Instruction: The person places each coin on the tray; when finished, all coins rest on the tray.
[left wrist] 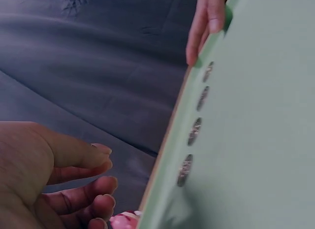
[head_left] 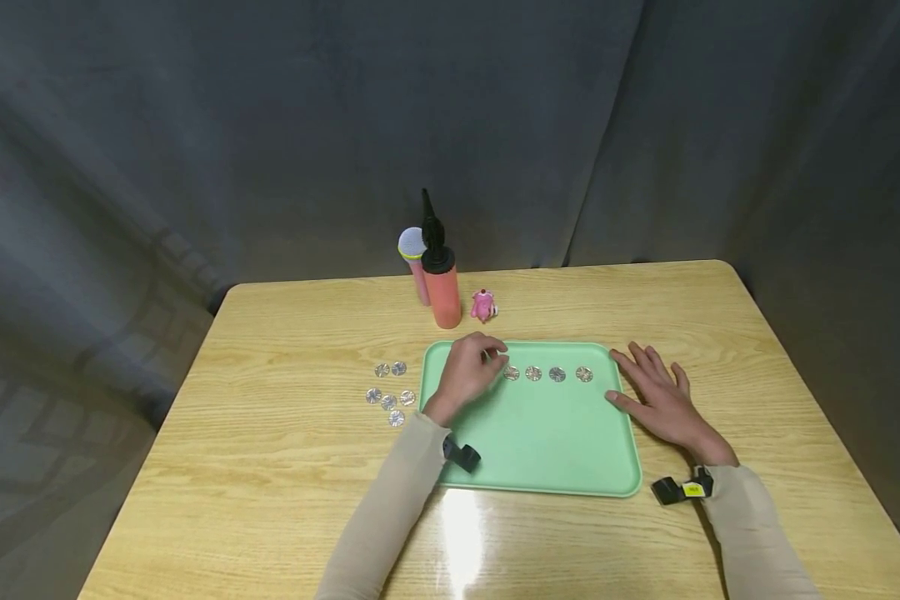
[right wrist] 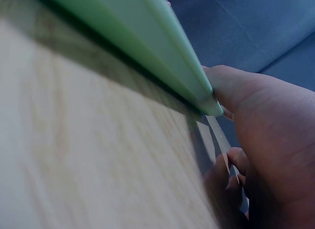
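A row of several silvery coins [head_left: 557, 375] lies along the far side of the green tray [head_left: 540, 450]. My left hand [head_left: 470, 372] hovers over the tray's far left part, beside the leftmost coin [head_left: 512, 373]. Its fingers [left wrist: 101, 187] are loosely bent, and no object shows between them in the left wrist view. At the tray's right edge, my right hand [head_left: 662, 402] has its fingers spread, with the thumb [right wrist: 224, 83] against the rim. More loose coins [head_left: 388, 402] lie on the table left of the tray.
Behind the tray stand a red hand pump [head_left: 443, 296] with a black top and a toy microphone [head_left: 412, 243]. A small pink figure [head_left: 483, 306] is right of them. The wooden table [head_left: 270, 450] ends at dark curtains [head_left: 307, 167].
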The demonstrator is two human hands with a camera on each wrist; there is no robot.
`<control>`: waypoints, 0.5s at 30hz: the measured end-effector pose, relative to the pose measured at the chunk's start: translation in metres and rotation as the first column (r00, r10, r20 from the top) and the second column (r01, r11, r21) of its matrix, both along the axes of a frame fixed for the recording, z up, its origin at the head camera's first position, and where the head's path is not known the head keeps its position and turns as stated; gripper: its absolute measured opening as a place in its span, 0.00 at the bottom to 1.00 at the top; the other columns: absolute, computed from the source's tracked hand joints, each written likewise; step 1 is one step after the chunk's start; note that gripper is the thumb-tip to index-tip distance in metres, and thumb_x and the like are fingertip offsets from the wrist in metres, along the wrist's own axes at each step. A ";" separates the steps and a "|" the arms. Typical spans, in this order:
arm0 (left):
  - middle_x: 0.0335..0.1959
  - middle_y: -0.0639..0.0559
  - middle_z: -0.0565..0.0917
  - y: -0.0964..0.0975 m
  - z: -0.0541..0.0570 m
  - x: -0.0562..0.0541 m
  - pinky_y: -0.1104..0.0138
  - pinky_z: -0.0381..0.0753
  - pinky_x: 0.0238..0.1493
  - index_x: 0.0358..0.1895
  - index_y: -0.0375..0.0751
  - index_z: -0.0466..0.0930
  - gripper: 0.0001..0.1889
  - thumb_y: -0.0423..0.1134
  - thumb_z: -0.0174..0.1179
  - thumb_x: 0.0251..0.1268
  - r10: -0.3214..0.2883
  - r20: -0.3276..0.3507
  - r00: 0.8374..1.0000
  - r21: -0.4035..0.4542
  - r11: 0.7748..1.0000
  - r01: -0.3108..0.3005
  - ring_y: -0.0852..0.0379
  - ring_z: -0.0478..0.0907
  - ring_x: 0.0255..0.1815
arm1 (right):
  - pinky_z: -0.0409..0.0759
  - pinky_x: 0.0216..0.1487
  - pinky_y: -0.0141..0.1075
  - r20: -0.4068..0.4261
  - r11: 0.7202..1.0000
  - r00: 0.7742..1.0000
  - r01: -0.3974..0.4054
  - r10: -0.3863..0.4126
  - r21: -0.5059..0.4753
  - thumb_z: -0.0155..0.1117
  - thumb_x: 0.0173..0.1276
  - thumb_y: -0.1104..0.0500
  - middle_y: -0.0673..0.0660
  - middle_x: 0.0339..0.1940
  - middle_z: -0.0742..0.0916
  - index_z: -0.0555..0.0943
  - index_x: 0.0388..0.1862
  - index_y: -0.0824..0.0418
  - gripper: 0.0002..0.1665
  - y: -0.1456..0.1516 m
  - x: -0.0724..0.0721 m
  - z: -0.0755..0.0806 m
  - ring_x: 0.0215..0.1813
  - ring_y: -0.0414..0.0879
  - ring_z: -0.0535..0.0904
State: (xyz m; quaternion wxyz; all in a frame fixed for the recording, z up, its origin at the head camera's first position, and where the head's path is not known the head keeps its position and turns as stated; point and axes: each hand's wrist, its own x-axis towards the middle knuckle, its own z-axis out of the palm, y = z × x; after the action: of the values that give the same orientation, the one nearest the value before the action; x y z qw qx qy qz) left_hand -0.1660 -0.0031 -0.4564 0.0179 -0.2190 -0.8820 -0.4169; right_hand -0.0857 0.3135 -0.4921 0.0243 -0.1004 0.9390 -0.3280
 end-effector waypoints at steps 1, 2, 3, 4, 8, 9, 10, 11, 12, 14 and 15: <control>0.30 0.43 0.86 -0.001 0.002 0.000 0.75 0.72 0.32 0.40 0.33 0.88 0.06 0.31 0.66 0.62 0.000 -0.007 1.000 0.006 1.000 0.000 0.58 0.75 0.28 | 0.29 0.70 0.73 0.001 1.000 1.000 0.000 0.000 0.000 0.58 0.74 0.47 0.74 0.81 0.51 0.55 0.81 0.56 0.43 0.000 0.000 -0.001 0.82 0.72 0.37; 0.30 0.43 0.86 -0.002 0.003 0.001 0.75 0.72 0.31 0.40 0.33 0.88 0.06 0.31 0.66 0.62 0.002 -0.011 1.000 0.012 1.000 -0.001 0.59 0.75 0.28 | 0.29 0.70 0.73 0.003 1.000 1.000 -0.001 0.001 -0.001 0.58 0.74 0.47 0.74 0.81 0.51 0.54 0.81 0.56 0.43 0.001 0.000 -0.001 0.83 0.72 0.37; 0.30 0.43 0.86 -0.004 0.005 0.001 0.75 0.72 0.31 0.40 0.32 0.88 0.06 0.31 0.66 0.62 0.003 -0.015 1.000 0.018 1.000 -0.003 0.59 0.75 0.28 | 0.29 0.70 0.73 0.002 1.000 1.000 -0.001 0.001 -0.001 0.58 0.74 0.47 0.74 0.81 0.51 0.54 0.81 0.56 0.43 0.001 0.000 -0.002 0.82 0.72 0.37; 0.30 0.43 0.86 -0.005 0.006 0.002 0.75 0.72 0.31 0.40 0.32 0.88 0.06 0.30 0.66 0.62 0.005 -0.019 1.000 0.023 1.000 -0.004 0.59 0.75 0.28 | 0.29 0.70 0.73 0.001 1.000 1.000 0.001 -0.001 -0.001 0.58 0.74 0.47 0.74 0.81 0.51 0.55 0.81 0.56 0.43 0.001 -0.001 -0.003 0.82 0.72 0.37; 0.30 0.43 0.85 -0.012 0.011 0.003 0.75 0.71 0.30 0.40 0.31 0.88 0.06 0.30 0.65 0.62 0.017 -0.024 1.000 0.045 0.999 -0.016 0.59 0.74 0.27 | 0.29 0.70 0.73 0.006 1.000 1.000 0.005 -0.005 -0.001 0.58 0.74 0.46 0.74 0.81 0.51 0.54 0.81 0.56 0.43 0.002 -0.001 -0.005 0.82 0.72 0.37; 0.30 0.43 0.85 -0.014 0.011 0.003 0.75 0.71 0.30 0.40 0.31 0.88 0.06 0.30 0.65 0.62 0.021 -0.026 0.999 0.049 0.999 -0.019 0.59 0.73 0.27 | 0.29 0.70 0.73 0.004 1.000 1.000 0.005 -0.005 -0.002 0.58 0.74 0.46 0.74 0.81 0.51 0.55 0.81 0.56 0.43 0.002 -0.001 -0.006 0.82 0.72 0.37; 0.29 0.43 0.85 -0.017 0.012 0.003 0.75 0.70 0.30 0.40 0.31 0.88 0.06 0.30 0.65 0.62 0.025 -0.027 0.999 0.054 0.998 -0.024 0.59 0.73 0.27 | 0.29 0.70 0.73 0.004 1.000 1.000 0.005 -0.005 -0.003 0.58 0.74 0.46 0.74 0.81 0.51 0.55 0.81 0.56 0.43 0.002 -0.001 -0.006 0.82 0.72 0.37; 0.29 0.42 0.85 -0.019 0.013 0.003 0.75 0.70 0.29 0.40 0.30 0.88 0.06 0.29 0.65 0.62 0.028 -0.029 0.999 0.059 0.998 -0.026 0.59 0.73 0.26 | 0.29 0.70 0.73 0.006 1.000 1.000 0.004 -0.004 -0.003 0.58 0.74 0.46 0.74 0.82 0.51 0.54 0.81 0.55 0.43 0.001 -0.001 -0.005 0.82 0.72 0.37; 0.29 0.42 0.85 -0.022 0.014 0.003 0.75 0.70 0.29 0.40 0.30 0.88 0.06 0.29 0.65 0.62 0.030 -0.030 0.999 0.062 0.998 -0.028 0.59 0.73 0.26 | 0.29 0.70 0.73 0.004 1.000 1.000 0.004 -0.004 -0.002 0.58 0.74 0.46 0.74 0.81 0.51 0.54 0.81 0.55 0.43 0.001 -0.001 -0.005 0.82 0.72 0.37; 0.29 0.42 0.85 -0.028 0.015 0.003 0.75 0.70 0.29 0.40 0.30 0.88 0.07 0.29 0.65 0.62 0.037 -0.034 0.999 0.068 0.997 -0.034 0.59 0.73 0.26 | 0.29 0.70 0.74 -0.001 1.000 1.000 0.002 -0.002 -0.002 0.58 0.74 0.46 0.74 0.81 0.51 0.54 0.81 0.55 0.43 0.001 -0.001 -0.005 0.82 0.72 0.37; 0.29 0.42 0.85 -0.031 0.015 0.003 0.75 0.70 0.29 0.40 0.29 0.87 0.06 0.29 0.65 0.62 0.040 -0.032 0.999 0.072 0.997 -0.038 0.58 0.73 0.26 | 0.29 0.70 0.73 0.000 1.000 1.000 0.002 -0.002 -0.002 0.57 0.74 0.46 0.74 0.81 0.51 0.54 0.81 0.55 0.43 0.002 -0.001 -0.005 0.82 0.72 0.37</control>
State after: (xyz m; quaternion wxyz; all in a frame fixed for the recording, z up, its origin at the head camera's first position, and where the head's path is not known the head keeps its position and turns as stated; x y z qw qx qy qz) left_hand -0.1627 -0.0344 -0.4412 0.0487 -0.2078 -0.8702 -0.4441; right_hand -0.0862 0.3150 -0.4971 0.0239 -0.0995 0.9389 -0.3287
